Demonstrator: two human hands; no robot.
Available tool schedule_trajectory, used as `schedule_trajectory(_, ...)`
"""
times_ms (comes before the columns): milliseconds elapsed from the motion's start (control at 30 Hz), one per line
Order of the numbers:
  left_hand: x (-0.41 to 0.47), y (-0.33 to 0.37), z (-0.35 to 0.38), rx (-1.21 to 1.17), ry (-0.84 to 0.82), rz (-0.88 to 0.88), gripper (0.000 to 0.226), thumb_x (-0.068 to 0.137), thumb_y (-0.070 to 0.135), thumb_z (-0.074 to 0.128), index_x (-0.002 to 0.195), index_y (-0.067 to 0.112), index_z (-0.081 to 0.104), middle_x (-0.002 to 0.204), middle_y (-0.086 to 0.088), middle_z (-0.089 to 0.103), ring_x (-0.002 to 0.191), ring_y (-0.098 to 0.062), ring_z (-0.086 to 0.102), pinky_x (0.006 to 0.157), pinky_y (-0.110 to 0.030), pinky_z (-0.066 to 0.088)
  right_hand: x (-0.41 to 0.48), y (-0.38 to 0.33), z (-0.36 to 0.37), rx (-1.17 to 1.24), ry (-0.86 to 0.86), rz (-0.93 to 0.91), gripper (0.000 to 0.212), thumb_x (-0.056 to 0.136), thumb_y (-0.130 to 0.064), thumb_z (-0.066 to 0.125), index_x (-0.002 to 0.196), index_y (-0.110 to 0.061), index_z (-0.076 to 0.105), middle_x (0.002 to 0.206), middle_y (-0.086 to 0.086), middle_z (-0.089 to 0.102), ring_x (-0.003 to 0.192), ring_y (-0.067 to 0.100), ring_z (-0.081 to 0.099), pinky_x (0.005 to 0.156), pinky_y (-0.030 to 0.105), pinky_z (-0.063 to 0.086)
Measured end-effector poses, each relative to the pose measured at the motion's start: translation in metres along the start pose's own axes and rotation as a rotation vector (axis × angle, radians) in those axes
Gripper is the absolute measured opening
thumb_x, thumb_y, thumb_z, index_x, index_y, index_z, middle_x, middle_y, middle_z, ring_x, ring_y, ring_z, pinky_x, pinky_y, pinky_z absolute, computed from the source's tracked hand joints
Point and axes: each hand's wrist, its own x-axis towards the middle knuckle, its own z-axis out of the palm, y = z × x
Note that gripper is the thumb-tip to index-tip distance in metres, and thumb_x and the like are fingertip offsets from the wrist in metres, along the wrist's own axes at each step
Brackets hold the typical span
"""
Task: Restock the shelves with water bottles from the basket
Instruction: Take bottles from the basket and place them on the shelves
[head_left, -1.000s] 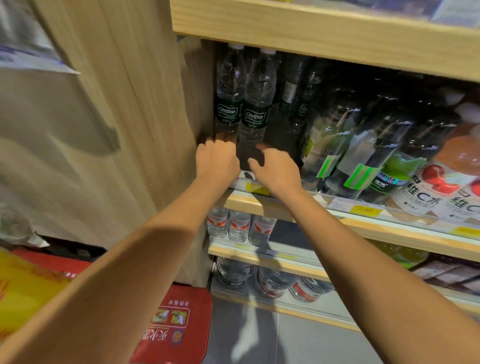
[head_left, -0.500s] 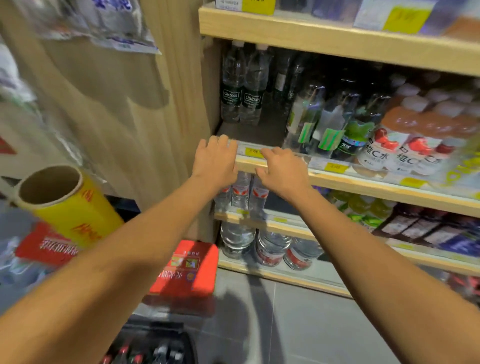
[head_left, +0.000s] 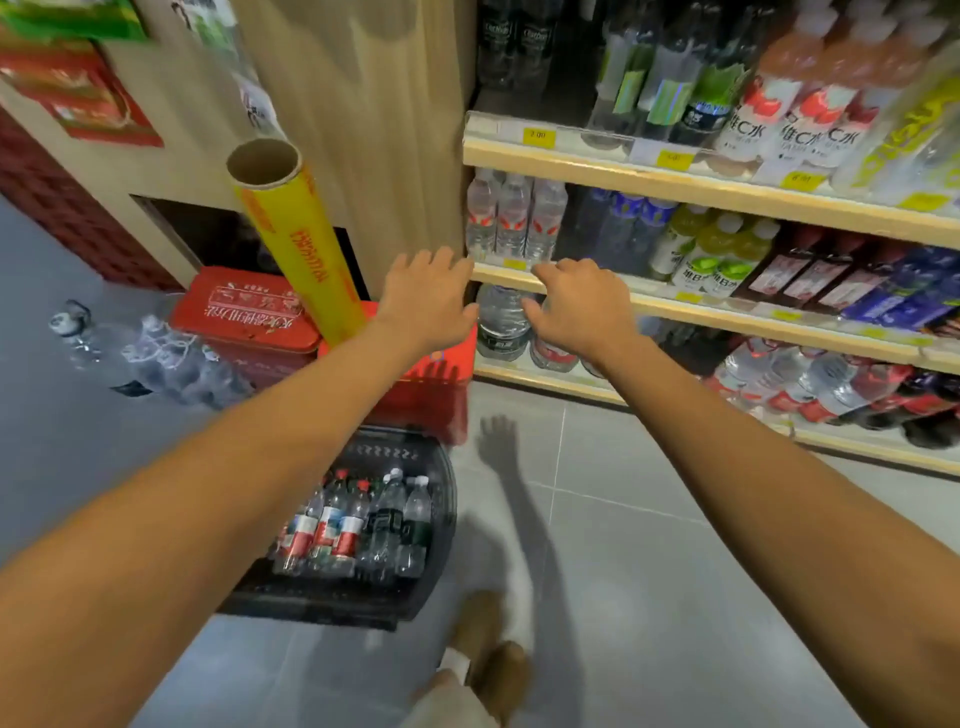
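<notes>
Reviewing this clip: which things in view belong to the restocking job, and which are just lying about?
Job: black plastic basket; clear plastic water bottles inside it; wooden shelves; left hand and right hand, both empty.
Lying about: yellow film roll on cardboard tube; red tin boxes.

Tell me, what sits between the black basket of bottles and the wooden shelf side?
A red box stands on the floor between the basket and the wooden side panel, in the head view.
</notes>
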Motion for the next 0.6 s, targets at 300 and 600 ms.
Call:
schedule_trajectory(300,-0.129,-0.070,0.059,0.026,-0.305,-0.024,0.049,0.094,0.039,0.044,0.135,0.011,0.045,0.132,-0.013,0.049,0.121,-0.032,0.046,0.101,-0.042,0.034,-0.067,-0.108,0.053,0.069,-0.175,-0.135,0.042,0.093,-0.041,0.044,0.122,-0.011,0.055,0.113,0.014,0.062,0.108,0.033,0.056,0.080,0.038,0.045)
schedule_trajectory(600,-0.208,-0.137,0.130,0.047,-0.460,0.045,0.041,0.085,0.040,0.060,0.117,0.014,0.060,0.112,-0.009,0.062,0.103,-0.029,0.059,0.088,-0.040,0.044,-0.084,-0.200,0.127,0.093,-0.422,-0.106,0.034,0.095,-0.036,0.040,0.115,-0.014,0.056,0.115,0.010,0.062,0.106,0.030,0.055,0.086,0.037,0.043)
